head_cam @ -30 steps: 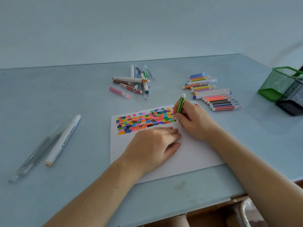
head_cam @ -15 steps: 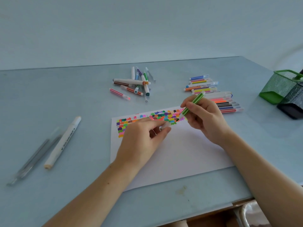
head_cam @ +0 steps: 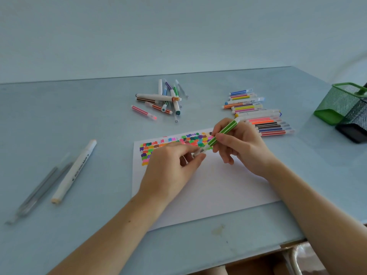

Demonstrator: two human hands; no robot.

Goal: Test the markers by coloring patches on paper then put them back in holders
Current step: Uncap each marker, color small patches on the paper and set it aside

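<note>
Above a white paper [head_cam: 208,187] of coloured patches, the right hand [head_cam: 240,144] grips a green striped marker [head_cam: 222,133] while left hand [head_cam: 170,167] fingertips pinch its cap end. Lettering on the white marker [head_cam: 74,171] at left is unreadable. Mesh holders [head_cam: 345,108] stand far right.

The green marker [head_cam: 223,133] pinched in the right hand's fingers [head_cam: 228,138] has a smooth, glossy plastic barrel with pale stripes. Under both hands lies matt white paper [head_cam: 218,185]. Beyond the fingertips, the holders [head_cam: 341,100] are fine wire mesh, apparently metal. The table [head_cam: 79,120] looks smooth, faintly sheened.
</note>
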